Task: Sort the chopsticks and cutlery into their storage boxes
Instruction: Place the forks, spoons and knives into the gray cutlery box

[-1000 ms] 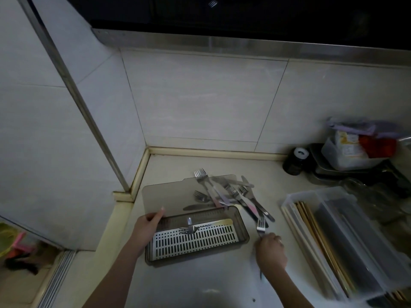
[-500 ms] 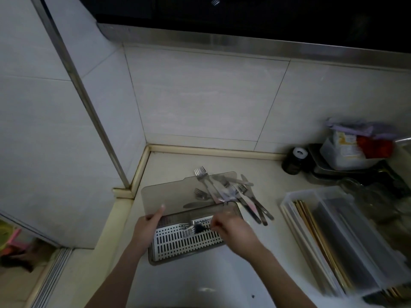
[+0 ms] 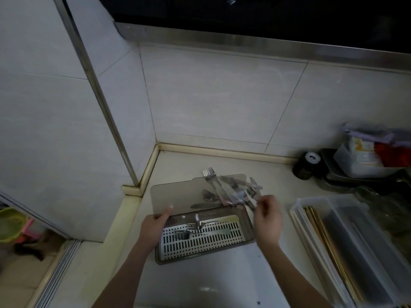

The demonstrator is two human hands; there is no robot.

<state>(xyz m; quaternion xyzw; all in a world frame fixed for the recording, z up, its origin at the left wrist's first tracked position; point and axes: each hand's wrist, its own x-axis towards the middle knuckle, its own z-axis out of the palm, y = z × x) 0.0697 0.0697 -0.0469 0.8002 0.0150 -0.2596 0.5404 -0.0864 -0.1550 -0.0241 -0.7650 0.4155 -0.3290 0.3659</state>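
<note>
A smoky-brown cutlery box [image 3: 248, 221] with a white slotted tray lies on the counter, its hinged lid [image 3: 178, 194] standing open. Two forks [image 3: 195, 227] lie in the tray. My left hand [image 3: 153, 227] holds the box's left end, thumb up against the lid. Behind the box is a loose pile of forks and knives [image 3: 233, 187]. My right hand [image 3: 266, 221] is at the pile's near edge, fingers curled, pinching a fork there. At the right a clear box [image 3: 364, 210] holds gold and dark chopsticks [image 3: 320, 232].
Tiled walls meet in a corner behind the pile. A dark jar [image 3: 308, 162] and a tray with a plastic container [image 3: 358, 161] crowd the far right. The counter's left edge drops to the floor, where a green bowl [image 3: 11, 223] sits.
My right hand carried a fork from the counter to the tray, left it there, then moved back up right to the pile. The left hand stayed on the box.
</note>
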